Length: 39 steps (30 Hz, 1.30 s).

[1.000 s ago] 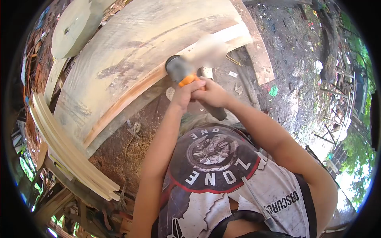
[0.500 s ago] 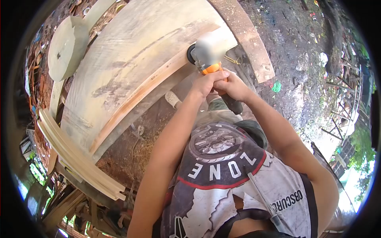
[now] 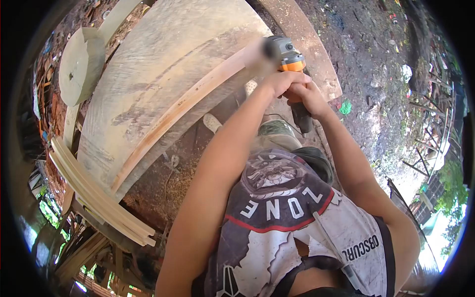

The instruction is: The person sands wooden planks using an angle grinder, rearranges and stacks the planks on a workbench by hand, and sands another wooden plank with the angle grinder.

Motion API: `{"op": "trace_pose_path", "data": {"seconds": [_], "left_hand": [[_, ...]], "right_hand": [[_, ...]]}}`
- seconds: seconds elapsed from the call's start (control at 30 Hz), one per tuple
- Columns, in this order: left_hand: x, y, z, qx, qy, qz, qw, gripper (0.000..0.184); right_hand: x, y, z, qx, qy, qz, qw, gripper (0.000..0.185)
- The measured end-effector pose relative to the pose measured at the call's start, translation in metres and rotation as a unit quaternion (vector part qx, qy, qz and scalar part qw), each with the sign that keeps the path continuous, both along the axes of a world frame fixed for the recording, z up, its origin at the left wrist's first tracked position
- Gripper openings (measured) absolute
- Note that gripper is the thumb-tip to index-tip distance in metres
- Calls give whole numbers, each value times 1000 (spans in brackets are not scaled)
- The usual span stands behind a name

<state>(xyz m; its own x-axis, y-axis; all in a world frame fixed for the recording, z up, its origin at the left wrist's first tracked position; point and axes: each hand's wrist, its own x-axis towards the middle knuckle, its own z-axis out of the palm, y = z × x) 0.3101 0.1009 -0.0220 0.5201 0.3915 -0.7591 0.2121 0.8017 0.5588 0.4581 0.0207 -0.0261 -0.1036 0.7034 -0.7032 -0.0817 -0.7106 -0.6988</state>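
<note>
An orange and grey angle grinder (image 3: 293,63) is gripped in both my hands at the right end of a long wooden board (image 3: 185,106). My left hand (image 3: 283,83) is closed round the front of the grinder's body, just behind the orange band. Close beside it, my right hand (image 3: 310,98) wraps the body nearer the dark rear handle. The grinder's head points left toward the board's end; a blur there hides the disc, so contact cannot be made out. The board lies along the near edge of a broad, dusty wooden tabletop (image 3: 148,64).
Several pale wooden strips (image 3: 99,193) are stacked at the lower left. A round wood slab (image 3: 79,67) stands at the upper left. Another plank (image 3: 309,39) runs past the tabletop's right end. My shoes (image 3: 212,122) show on the dirt ground below, among sawdust.
Both hands have moved the grinder to the right and slightly up, and its head has turned. The board's right end is now beside the tool. A second shoe has come into view.
</note>
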Motion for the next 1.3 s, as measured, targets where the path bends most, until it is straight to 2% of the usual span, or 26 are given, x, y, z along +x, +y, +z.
{"op": "trace_pose_path", "data": {"seconds": [0.07, 0.1, 0.13, 0.17, 0.2, 0.23, 0.27, 0.33, 0.47, 0.6, 0.63, 0.67, 0.77, 0.8, 0.87, 0.93, 1.0, 1.03, 1.07, 1.13, 1.2, 1.3], "left_hand": [[1, -1, -28, -24, 4, -44, 999, 43], [-7, -2, -29, -15, 5, -33, 999, 41], [-20, -6, -31, -37, -16, -22, 999, 35], [-33, -11, -26, -70, 18, -7, 997, 34], [-47, -17, -15, -53, 26, 19, 998, 34], [-58, -21, -5, -36, 33, 47, 998, 35], [-66, -24, -4, -34, 34, 34, 998, 35], [-78, -28, -7, -41, 37, 65, 996, 37], [-52, -4, -15, -26, 36, -16, 999, 39], [-13, 22, 0, 0, 27, -57, 998, 46], [-8, 27, -11, -2, 21, -80, 997, 46], [-5, 30, -21, -4, 16, -102, 995, 46], [-9, 18, -4, 0, 55, -92, 994, 44], [-15, 11, -6, 1, 59, -80, 995, 44], [-36, -6, -16, -12, -6, -27, 1000, 44], [-67, -25, -15, -18, 20, -4, 1000, 45], [-98, -51, -9, -39, 3, 77, 996, 40], [-117, -60, -5, 16, -27, 109, 994, 36], [-134, -68, -1, 18, -26, 121, 992, 36], [-169, -88, -1, -14, -49, 174, 983, 34], [-202, -105, 2, -17, -37, 193, 980, 37], [-249, -131, 11, -7, -15, 239, 971, 39]], "right_hand": [[-9, -1, 1, 32, -3, -20, 999, 28], [-20, -2, 6, 34, 10, -41, 999, 26], [-28, -4, 1, 62, 10, -13, 998, 26], [-39, -6, -5, 90, 11, 13, 996, 27], [-54, -5, 10, 94, 22, -8, 995, 25], [-64, -6, -3, 113, 61, 18, 992, 28], [-71, -7, 8, 54, 17, 23, 998, 34], [-77, -9, 0, 71, 18, 33, 997, 38], [-62, -4, -11, 66, 5, -11, 998, 37], [-32, 13, -3, 71, 32, -75, 994, 31], [-27, 19, 11, 45, 17, -75, 996, 28], [-23, 18, -1, 30, 15, -74, 997, 25], [-23, 5, -16, 27, 33, -86, 995, 24], [-30, 2, -8, 27, 37, -74, 996, 24], [-50, -2, 10, 17, 26, -54, 998, 27], [-69, -10, 3, 16, 28, -1, 999, 26], [-94, -19, 11, -5, 30, 73, 997, 24], [-109, -25, 8, -4, 33, 84, 996, 21], [-123, -28, 9, -3, 33, 97, 995, 21], [-158, -30, 21, 28, 35, 162, 986, 21], [-188, -33, 26, -9, 26, 203, 979, 23], [-237, -39, 30, 35, 40, 251, 966, 30]]}}
